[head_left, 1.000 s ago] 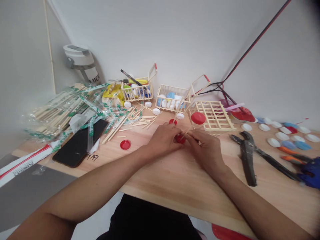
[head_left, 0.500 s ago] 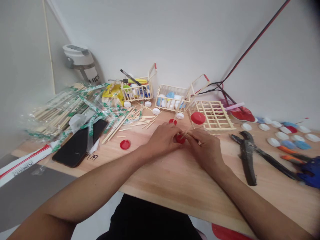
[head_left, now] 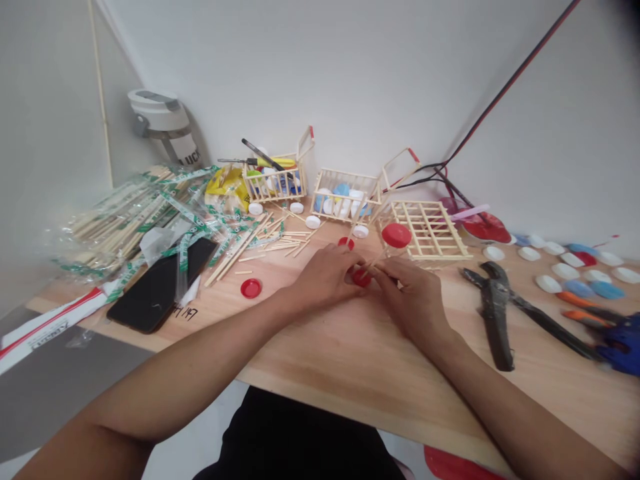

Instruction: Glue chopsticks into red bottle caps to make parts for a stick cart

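Both my hands meet at the middle of the wooden table (head_left: 350,360). My left hand (head_left: 325,277) is closed, pinching a small red bottle cap (head_left: 361,278). My right hand (head_left: 413,300) is closed on a thin wooden stick (head_left: 376,260) that runs up from the cap to a second red cap (head_left: 396,235) at its far end. A loose red cap (head_left: 251,288) lies to the left, and another red cap (head_left: 345,243) shows just behind my left hand.
Two small stick carts (head_left: 345,195) holding bottle caps stand at the back, with a flat stick grid (head_left: 430,230) beside them. Loose sticks and wrapped chopsticks (head_left: 150,213) lie left by a black phone (head_left: 160,283). Black pliers (head_left: 495,307), several caps (head_left: 575,280) and a blue tool (head_left: 620,343) lie right.
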Demonstrator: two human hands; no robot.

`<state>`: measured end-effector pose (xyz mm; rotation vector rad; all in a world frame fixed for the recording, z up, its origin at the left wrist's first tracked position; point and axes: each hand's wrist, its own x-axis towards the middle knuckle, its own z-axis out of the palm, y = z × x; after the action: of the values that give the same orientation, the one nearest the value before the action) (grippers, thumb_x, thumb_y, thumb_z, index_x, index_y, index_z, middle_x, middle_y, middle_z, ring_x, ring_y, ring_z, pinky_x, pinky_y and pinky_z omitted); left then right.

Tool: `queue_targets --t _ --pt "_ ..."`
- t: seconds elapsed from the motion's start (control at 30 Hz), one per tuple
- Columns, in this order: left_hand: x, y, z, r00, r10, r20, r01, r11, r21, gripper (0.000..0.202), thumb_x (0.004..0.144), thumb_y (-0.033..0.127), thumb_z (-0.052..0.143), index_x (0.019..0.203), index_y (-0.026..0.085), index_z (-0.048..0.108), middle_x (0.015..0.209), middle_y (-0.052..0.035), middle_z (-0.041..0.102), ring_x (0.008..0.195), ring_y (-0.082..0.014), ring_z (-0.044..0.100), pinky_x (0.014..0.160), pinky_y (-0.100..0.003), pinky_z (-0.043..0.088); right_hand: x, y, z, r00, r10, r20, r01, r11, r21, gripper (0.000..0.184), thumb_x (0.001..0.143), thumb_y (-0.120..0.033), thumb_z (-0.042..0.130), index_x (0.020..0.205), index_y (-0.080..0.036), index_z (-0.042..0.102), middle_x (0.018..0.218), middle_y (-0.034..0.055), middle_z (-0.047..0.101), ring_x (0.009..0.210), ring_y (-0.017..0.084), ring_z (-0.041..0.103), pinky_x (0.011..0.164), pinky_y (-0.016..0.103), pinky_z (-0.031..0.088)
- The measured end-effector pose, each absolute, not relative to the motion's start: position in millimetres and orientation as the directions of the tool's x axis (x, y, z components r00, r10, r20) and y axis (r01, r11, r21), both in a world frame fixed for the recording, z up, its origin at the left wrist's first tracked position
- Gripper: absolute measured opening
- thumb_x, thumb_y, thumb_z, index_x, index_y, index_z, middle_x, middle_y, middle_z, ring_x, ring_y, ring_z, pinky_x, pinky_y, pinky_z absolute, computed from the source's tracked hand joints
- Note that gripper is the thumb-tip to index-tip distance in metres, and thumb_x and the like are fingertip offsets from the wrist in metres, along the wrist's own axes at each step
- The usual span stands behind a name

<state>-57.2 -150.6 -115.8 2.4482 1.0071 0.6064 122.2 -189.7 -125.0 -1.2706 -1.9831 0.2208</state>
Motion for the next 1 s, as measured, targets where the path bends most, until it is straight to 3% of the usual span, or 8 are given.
queue_targets --t 0.27,0.57,1.0 --pt "-62.1 -143.6 -122.3 0.642 0.715 0.276 0.489 -0.659 0.571 0.034 0.076 0.037 0.071 0.103 0.018 0.064 0.09 -0.0035 0.061 0.086 -0.0188 0.053 0.078 -0.031 0.04 120.7 -189.6 -124.2 -0.212 0.832 0.513 0.702 0.495 -0.512 0.017 0.091 -0.021 0.055 0.076 -0.022 0.065 0.073 -0.0003 0.066 0.07 0.014 0.058 0.065 0.027 0.042" --pt "-62.2 -136.8 -129.7 0.649 0.698 0.303 0.463 -0.678 0.57 0.044 0.07 0.04 0.076 0.106 0.019 0.064 0.087 -0.0021 0.06 0.083 -0.0179 0.053 0.075 -0.03 0.039 120.8 -189.1 -124.6 -0.225 0.821 0.525 0.688 0.515 -0.511 0.022 0.091 -0.021 0.053 0.072 -0.022 0.063 0.075 0.0005 0.066 0.072 0.015 0.059 0.068 0.027 0.044" --pt "-61.5 -139.6 -126.0 0.633 0.728 0.264 0.493 -0.641 0.588 0.041 0.069 0.038 0.076 0.104 0.019 0.066 0.09 -0.0034 0.061 0.086 -0.0186 0.053 0.078 -0.032 0.04 121.0 -188.8 -125.0 -0.208 0.835 0.509 0.679 0.498 -0.539 0.019 0.091 -0.021 0.053 0.077 -0.022 0.066 0.079 0.0011 0.068 0.075 0.016 0.061 0.07 0.028 0.046"
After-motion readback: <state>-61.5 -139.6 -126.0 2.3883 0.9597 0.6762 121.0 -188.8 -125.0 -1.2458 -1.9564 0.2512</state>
